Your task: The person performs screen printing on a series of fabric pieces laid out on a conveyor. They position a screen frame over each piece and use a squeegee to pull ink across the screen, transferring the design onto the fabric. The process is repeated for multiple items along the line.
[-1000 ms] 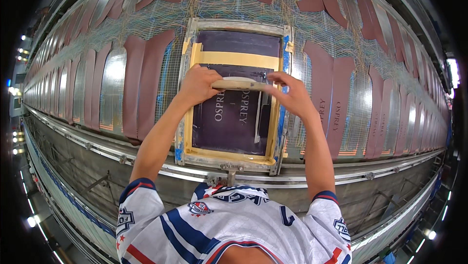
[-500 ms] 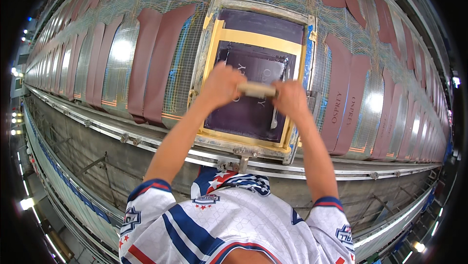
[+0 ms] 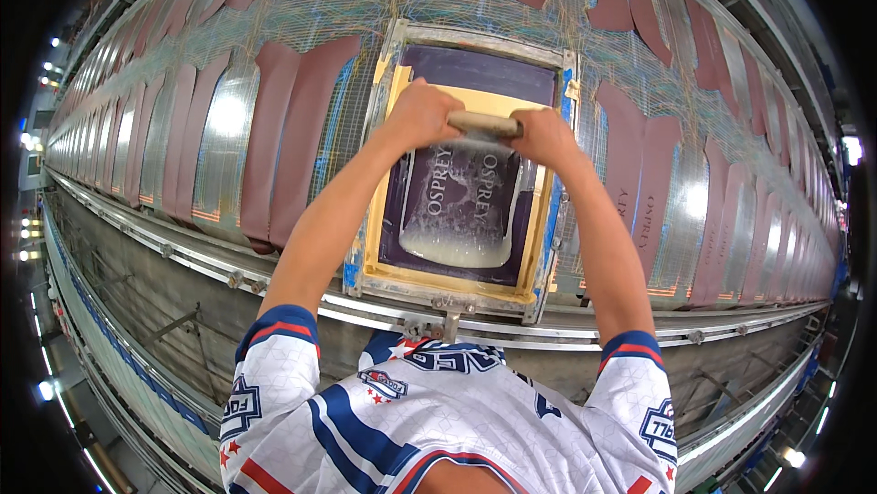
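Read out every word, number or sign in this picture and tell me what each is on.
I won't repeat the wording, but this is where it stands:
Pale capitals, two sideways columns, legible: on the framed screen.
Dark capitals, one set partly hidden: on the nearest maroon pieces to its right.
Fainter marks, too small to read: on the farther maroon pieces.
Badges and large characters, partly folded: on the white shirt.

One left hand (image 3: 425,117), one right hand (image 3: 546,138), one squeegee (image 3: 486,123), one screen (image 3: 480,72), two stencilled words (image 3: 440,181)
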`<state>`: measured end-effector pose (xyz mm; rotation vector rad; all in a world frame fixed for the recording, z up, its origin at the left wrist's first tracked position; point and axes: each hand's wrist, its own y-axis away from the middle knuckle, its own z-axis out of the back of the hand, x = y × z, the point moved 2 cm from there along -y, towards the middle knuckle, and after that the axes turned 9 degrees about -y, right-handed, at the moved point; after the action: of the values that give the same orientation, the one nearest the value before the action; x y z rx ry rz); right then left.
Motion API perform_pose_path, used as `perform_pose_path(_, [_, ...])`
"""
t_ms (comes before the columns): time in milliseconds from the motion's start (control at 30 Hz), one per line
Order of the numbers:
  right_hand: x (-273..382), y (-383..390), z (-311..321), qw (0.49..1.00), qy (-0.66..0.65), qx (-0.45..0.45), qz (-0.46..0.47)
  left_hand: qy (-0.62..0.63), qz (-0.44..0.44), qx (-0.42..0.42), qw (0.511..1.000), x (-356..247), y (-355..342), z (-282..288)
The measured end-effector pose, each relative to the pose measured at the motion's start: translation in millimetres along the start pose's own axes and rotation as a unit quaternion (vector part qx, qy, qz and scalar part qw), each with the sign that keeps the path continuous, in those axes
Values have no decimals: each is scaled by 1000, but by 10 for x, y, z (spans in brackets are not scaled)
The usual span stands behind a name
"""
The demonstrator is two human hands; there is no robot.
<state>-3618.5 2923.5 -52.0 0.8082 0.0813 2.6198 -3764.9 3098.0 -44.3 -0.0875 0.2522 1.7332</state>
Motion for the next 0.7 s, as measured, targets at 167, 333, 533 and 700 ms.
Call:
perform_pose_path(167, [-145, -330, 89, 998, -36, 25, -51, 39, 13, 2, 999, 189, -317, -38])
perform_pose_path(333, [-113, -268, 21, 998, -50, 1, -38, 51, -2, -55, 997, 168, -244, -78])
perform_pose_path(533, [238, 834, -608, 1000, 4, -20, 21, -1, -28, -31, 999, -401, 833, -382])
perform_pose_path(700, [673, 1730, -829, 996, -49, -11, 72, 5, -45, -122, 991, -908, 1836, -529])
